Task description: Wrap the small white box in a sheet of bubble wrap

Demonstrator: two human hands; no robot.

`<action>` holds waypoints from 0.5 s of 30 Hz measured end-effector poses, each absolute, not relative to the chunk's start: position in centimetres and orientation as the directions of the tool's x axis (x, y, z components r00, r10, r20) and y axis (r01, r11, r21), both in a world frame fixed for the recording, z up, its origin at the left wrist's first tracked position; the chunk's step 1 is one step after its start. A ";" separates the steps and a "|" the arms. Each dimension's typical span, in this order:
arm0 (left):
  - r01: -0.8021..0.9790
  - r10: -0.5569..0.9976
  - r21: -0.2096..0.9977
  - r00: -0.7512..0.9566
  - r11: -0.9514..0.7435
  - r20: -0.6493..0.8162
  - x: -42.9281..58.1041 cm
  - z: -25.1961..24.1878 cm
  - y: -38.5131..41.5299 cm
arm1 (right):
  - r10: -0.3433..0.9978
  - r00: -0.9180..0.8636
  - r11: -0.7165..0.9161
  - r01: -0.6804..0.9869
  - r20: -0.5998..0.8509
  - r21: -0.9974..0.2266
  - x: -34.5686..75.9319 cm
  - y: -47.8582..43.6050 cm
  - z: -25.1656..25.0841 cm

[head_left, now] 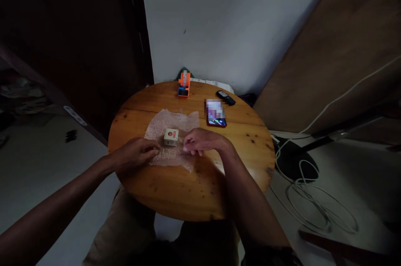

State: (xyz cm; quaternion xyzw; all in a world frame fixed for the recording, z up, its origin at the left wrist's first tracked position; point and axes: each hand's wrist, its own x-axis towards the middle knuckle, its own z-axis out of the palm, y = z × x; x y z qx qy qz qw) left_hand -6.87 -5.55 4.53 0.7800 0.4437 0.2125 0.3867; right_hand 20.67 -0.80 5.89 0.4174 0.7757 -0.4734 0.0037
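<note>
A small white box [171,137] with a red print stands on a crumpled sheet of bubble wrap [171,159], which lies spread on the round wooden table. To the box's left, my left hand [139,152] rests at the sheet's left edge with its fingers drawn together; whether they pinch the wrap is too dark to tell. My right hand [196,140] is just right of the box, over the sheet's right part, fingers bent and thumb near the index finger. Anything between those fingertips is too small to make out. Neither hand is on the box.
At the table's [244,149] back stands an orange tape dispenser [184,84]. A phone [215,112] with a lit screen lies right of the wrap, a black remote-like device [225,97] behind it. Cables [313,211] coil on the floor at right.
</note>
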 end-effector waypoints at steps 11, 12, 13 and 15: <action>0.758 0.864 0.455 0.500 -0.467 0.054 -4.9 2.1 -2.1 | 0.933 -0.328 0.291 0.930 -0.148 -0.225 18.9 -0.3 5.2; 0.772 0.874 0.442 0.483 -0.457 0.058 -4.6 2.1 -2.2 | 0.937 -0.318 0.285 0.935 -0.142 -0.212 18.8 -0.4 5.1; 0.782 0.878 0.428 0.474 -0.453 0.063 -4.4 2.1 -2.4 | 0.940 -0.311 0.282 0.939 -0.139 -0.198 18.7 -0.4 5.2; 0.792 0.878 0.405 0.474 -0.456 0.062 -4.1 2.3 -2.7 | 0.936 -0.326 0.302 0.937 -0.131 -0.175 18.6 -0.6 5.3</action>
